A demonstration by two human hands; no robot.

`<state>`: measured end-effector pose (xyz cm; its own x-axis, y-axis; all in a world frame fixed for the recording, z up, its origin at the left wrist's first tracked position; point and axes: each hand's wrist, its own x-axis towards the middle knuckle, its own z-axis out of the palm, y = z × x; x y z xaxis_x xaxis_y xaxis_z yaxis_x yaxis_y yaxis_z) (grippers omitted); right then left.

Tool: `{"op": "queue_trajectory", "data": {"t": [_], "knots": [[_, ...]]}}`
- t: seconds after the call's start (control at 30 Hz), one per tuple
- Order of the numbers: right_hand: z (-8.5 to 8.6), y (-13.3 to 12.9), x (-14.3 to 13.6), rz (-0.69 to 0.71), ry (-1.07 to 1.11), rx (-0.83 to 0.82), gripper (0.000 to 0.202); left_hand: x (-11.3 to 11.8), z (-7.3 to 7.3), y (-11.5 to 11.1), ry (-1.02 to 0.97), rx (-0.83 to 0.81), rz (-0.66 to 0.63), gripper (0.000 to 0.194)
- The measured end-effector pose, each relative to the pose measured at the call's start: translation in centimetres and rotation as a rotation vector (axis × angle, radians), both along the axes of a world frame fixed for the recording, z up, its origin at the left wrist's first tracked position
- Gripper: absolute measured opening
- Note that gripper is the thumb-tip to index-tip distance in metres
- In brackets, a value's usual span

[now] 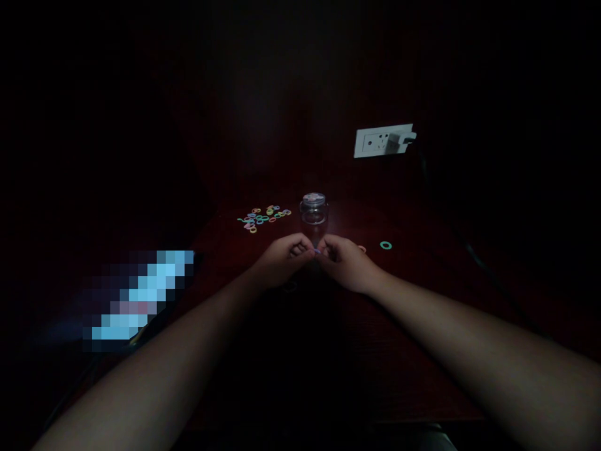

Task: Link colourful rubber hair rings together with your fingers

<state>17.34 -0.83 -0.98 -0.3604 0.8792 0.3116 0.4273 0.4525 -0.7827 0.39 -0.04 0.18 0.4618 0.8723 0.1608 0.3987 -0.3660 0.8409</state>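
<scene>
My left hand (287, 255) and my right hand (345, 258) meet fingertip to fingertip above the dark red table. Pinched between them is a small blue-purple hair tie (318, 251), mostly covered by the fingers. Just behind the hands stands a clear lidded jar (313, 212), its lower part partly hidden. To its left lies a loose pile of small coloured hair ties (265, 217). A green ring-shaped hair tie (385, 245) rests to the right of my right hand, and an orange-pink one (362, 249) shows partly beside that hand.
A lit, pixelated screen (145, 300) stands at the left by my left forearm. A white wall socket (382, 141) with a plug in it is at the back right. A dark cable (479, 258) runs along the right side. The surroundings are very dark.
</scene>
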Motion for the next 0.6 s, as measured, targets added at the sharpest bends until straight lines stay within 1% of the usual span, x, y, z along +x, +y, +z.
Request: {"op": "queue_trajectory", "data": {"t": [0.23,0.6], "knots": [[-0.16,0.09,0.02,0.017,0.006,-0.022,0.007,-0.01,-0.11,0.09,0.019,0.0,0.012,0.02],[-0.25,0.06,0.02,0.021,-0.046,-0.011,0.009,-0.16,-0.13,-0.02,0.039,-0.038,-0.021,0.019]]}}
